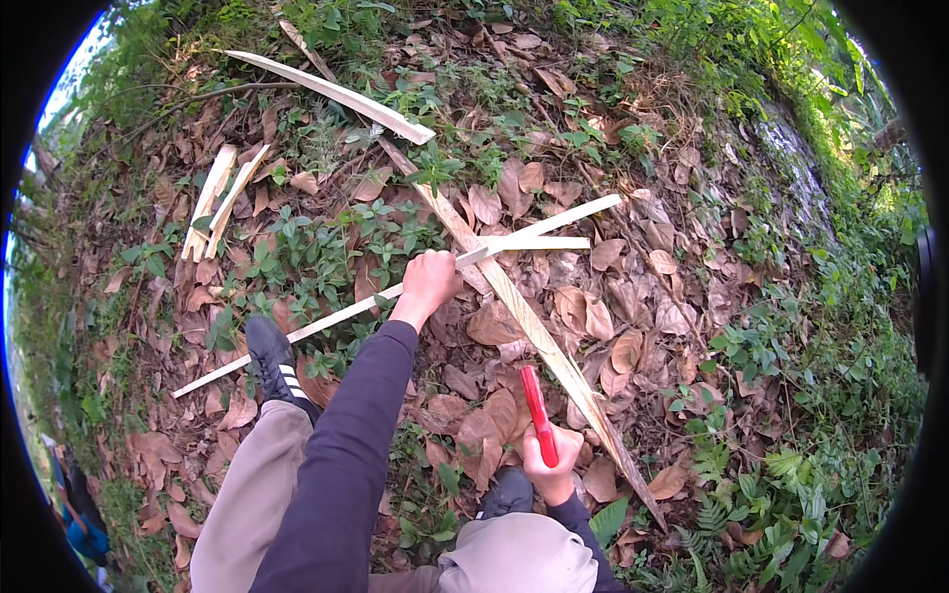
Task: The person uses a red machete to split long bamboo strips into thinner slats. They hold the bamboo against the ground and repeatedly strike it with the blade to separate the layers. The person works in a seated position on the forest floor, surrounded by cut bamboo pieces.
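1. a person stands on a slope covered in dry brown leaves [633, 296] and low green plants, looking down at both of their own hands.
2. the left hand [427, 282], at the end of a dark sleeve, has its fingers wrapped tightly around a long, thin, pale split bamboo strip [326, 321]. the strip runs from the lower left, near a black shoe [272, 361], up to the right, where it forks into two splayed ends [554, 232].
3. the right hand [552, 465], low in the view, has its fingers curled shut around a red handle [537, 410] that points upward. whether a blade is attached is hard to make out.
4. a wider, longer pale bamboo slat [539, 336] lies diagonally on the leaves and crosses the held strip just beside the left hand.
5. the held strip looks light, stiff lengthwise yet springy, and likely to split further at its forked end. its edges may be sharp and splintery, so a firm grip near the middle seems the safest hold.
6. more pale offcuts [217, 198] lie at the upper left, and a curved pale piece [336, 94] lies near the top.
7. the fisheye rim darkens the edges; a blue shape at the lower left is cut off and unclear.
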### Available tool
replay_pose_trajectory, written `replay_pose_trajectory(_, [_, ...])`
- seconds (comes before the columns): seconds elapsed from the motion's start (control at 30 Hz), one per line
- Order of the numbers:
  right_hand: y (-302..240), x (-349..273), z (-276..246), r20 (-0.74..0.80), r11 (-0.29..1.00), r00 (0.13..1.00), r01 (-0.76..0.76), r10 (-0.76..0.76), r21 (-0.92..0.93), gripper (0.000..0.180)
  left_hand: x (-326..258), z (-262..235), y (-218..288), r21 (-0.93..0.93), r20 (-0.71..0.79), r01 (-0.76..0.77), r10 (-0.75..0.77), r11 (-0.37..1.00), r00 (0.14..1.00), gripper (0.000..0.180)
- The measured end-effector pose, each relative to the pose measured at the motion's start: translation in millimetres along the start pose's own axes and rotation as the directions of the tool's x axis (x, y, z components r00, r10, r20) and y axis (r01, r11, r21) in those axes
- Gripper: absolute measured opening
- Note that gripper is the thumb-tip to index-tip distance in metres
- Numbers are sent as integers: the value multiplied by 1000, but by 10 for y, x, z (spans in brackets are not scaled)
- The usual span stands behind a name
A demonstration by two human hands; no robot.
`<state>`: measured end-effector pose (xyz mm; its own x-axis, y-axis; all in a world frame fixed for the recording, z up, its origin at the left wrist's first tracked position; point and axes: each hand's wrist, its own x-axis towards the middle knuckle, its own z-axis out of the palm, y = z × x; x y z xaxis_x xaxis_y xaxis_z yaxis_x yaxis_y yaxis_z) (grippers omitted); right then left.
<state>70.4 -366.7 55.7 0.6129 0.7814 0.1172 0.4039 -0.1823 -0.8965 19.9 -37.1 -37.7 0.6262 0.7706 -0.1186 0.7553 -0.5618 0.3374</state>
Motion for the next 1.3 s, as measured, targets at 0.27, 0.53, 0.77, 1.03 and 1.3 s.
replay_pose_trajectory(0.27, [-163,-163,-137,35,994,999,27,-23,-110,6,28,30,-73,-9,-43,50,-50,999,998,19])
replay_pose_trajectory(0.53, [-83,447,153,12,999,998,-54,54,-8,13,9,-85,4,-60,60,91,-87,994,994,18])
replay_pose_trajectory(0.77, [39,-46,0,10,987,997,74,-73,-142,5,-53,5,47,-13,-20,47,-47,999,999,17])
replay_pose_trajectory(1.03, [-48,-6,-23,-63,996,995,-78,75,-49,13,15,-42,196,-2,-31,24,-24,1000,999,18])
replay_pose_trajectory(1.3, [8,81,-193,-26,993,998,52,-55,-108,14,-39,-123,70,-217,35,66,-60,974,998,60])
